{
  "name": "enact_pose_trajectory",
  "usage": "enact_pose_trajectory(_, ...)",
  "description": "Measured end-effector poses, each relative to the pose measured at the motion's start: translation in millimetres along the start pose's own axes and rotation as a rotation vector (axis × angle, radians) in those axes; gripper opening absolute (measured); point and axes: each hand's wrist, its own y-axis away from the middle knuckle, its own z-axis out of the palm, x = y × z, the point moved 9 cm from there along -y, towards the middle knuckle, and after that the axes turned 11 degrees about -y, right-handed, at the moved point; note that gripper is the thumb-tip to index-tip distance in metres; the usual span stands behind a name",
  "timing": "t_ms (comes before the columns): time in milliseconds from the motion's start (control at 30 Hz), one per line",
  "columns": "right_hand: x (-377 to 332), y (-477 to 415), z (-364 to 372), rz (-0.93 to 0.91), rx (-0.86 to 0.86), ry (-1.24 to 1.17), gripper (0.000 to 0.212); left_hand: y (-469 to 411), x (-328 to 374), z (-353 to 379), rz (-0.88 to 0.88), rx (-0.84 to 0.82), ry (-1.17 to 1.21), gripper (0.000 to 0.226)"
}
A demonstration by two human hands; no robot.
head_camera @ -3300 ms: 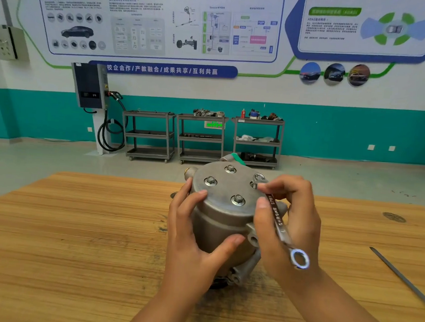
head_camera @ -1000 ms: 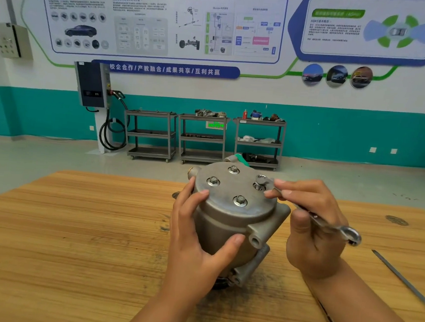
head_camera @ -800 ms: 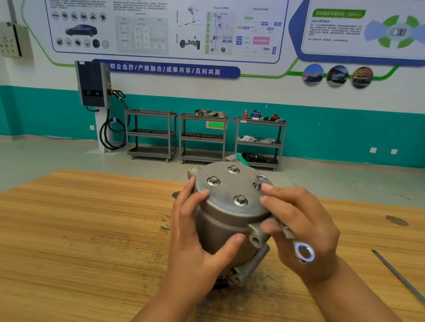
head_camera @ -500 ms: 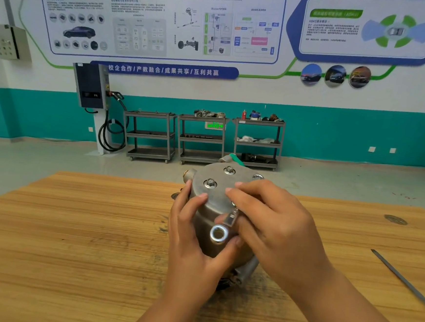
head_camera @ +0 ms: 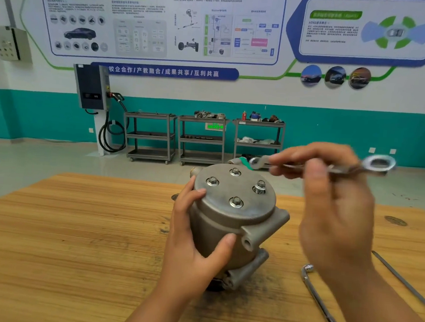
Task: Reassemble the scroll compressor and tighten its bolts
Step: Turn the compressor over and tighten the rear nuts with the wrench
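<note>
Grey cast-metal cylindrical scroll compressor stands mid-way along the wooden table, four hex bolts in its round lid. Left hand grips its left wall. Right hand, raised to the right above the lid, pinches a flat steel wrench clear of the bolts.

Right hand and wrench motion-blurred. Left hand covers compressor's near-left side. Long rod cut by bottom edge.
</note>
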Motion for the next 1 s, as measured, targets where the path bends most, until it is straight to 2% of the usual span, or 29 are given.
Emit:
enact_pose_trajectory(67, 25, -8, -26, 0.197, 0.176, -0.205, 0.016, -2, -2, 0, -0.008, -0.038, 0.037, 0.062)
enact_pose_trajectory(133, 46, -11, -44, 0.340, 0.277, -0.341, 0.021, -3, -3, -1, -0.015, -0.054, 0.087, 0.058)
enact_pose_trajectory(367, 89, 1, -41, 0.628, 0.279, -0.587, 0.026, -7, -12, -8, -0.082, -0.038, 0.226, 0.044)
enact_pose_trajectory(600, 93, 3, -39, 0.660, 0.295, -0.718, 0.027, -8, -11, -10, -0.104, -0.042, 0.236, 0.042)
enact_pose_trajectory(767, 101, 10, -31, 0.714, 0.234, -0.656, 0.028, -8, -6, -8, -0.088, -0.053, 0.225, 0.044)
enact_pose_trajectory(1000, 111, 14, -45, 0.706, 0.313, -0.633, 0.028, -7, -3, -6, -0.065, -0.056, 0.178, 0.047)
